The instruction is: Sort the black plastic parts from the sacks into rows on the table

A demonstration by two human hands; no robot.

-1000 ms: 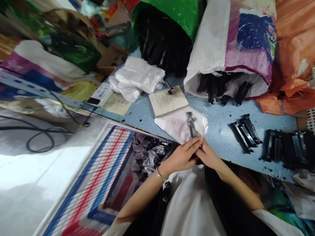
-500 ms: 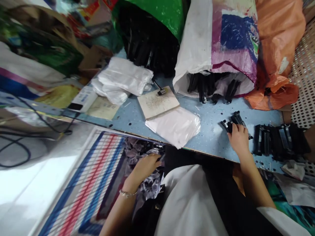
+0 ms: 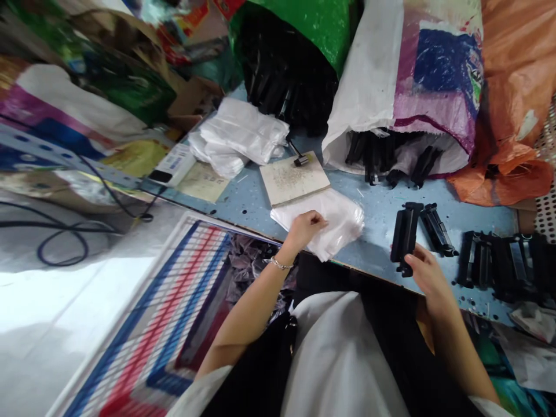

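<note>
Right hand (image 3: 426, 271): thumb and fingers clamped on lower end of black plastic parts (image 3: 405, 233), over blue table (image 3: 380, 200), beside loose black pieces (image 3: 438, 230). Left hand (image 3: 304, 229): fingers bent over stack of plastic bags (image 3: 343, 217); cannot tell if they grip one.

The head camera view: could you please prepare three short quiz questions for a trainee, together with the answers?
1. True or false: the right hand holds black parts.
2. Multiple choice: the left hand is at which things?
a) the orange sack
b) the pale plastic bags
c) the black cable
3. Short answer: on which of the person's own sides is the bracelet worn?

Key: 1. True. 2. b. 3. Left.
</note>
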